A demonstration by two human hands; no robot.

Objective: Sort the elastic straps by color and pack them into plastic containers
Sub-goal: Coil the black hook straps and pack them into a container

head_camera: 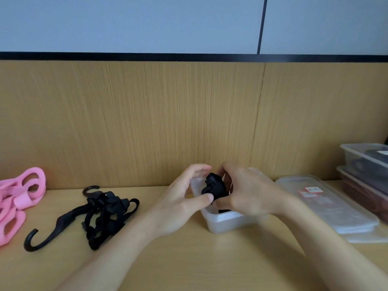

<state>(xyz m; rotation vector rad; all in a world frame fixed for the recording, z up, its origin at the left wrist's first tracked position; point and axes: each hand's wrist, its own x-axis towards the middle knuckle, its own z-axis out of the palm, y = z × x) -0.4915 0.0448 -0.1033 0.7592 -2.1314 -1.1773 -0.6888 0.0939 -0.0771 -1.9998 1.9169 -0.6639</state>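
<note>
A bunched black elastic strap (215, 186) sits over the open clear plastic container (222, 223) at the middle of the wooden table. My left hand (184, 198) grips the bundle from the left, thumb pressed on its lower side. From the right, my right hand (245, 192) curls its fingers round the same bundle. More black strap shows inside the container below. A heap of black straps with hooks (100, 217) lies on the table to the left. Pink straps (19, 198) lie at the far left edge.
Clear lids (336, 211) lie flat right of the container. At the far right stand stacked clear containers (365, 164), the upper with dark contents, the lower with reddish-brown ones. A wooden panel wall (147, 122) rises just behind the table.
</note>
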